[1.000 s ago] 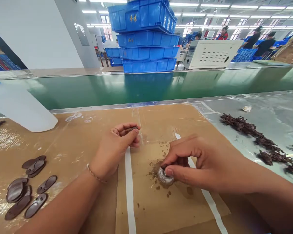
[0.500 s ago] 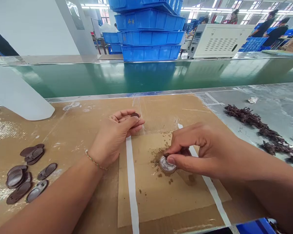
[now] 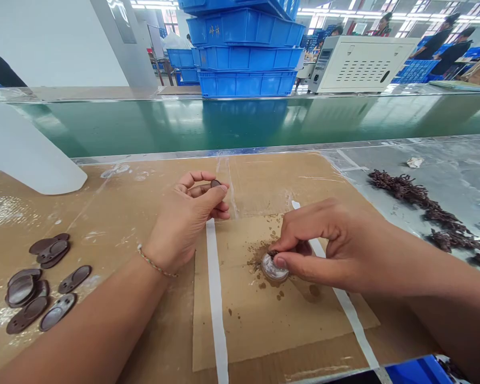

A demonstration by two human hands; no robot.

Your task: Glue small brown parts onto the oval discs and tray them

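Observation:
My left hand (image 3: 196, 205) is raised over the cardboard, thumb and fingers pinching a small dark brown oval piece (image 3: 215, 183). Lower and to the right, my right hand (image 3: 316, 242) pinches a small dark brown piece (image 3: 272, 253), whose shape is mostly covered by the fingers. It touches a small round dish (image 3: 274, 268) with a whitish, wet-looking surface. Brown splashes surround this dish on a taped cardboard sheet (image 3: 248, 330). Several flat brown oval pieces with small holes (image 3: 28, 314) lie in loose piles left of my left forearm.
Dark brown twisted pieces (image 3: 408, 192) lie in a row on the grey table at right. A white panel (image 3: 32, 144) juts in from the left. Beyond a green belt (image 3: 144, 125) stand stacked blue crates (image 3: 248, 56) and a beige metal box (image 3: 364, 64). People are in the far background.
My left hand has shifted slightly left and up, and the brown oval piece in it is turned more edge-on. My right hand stays at the round dish.

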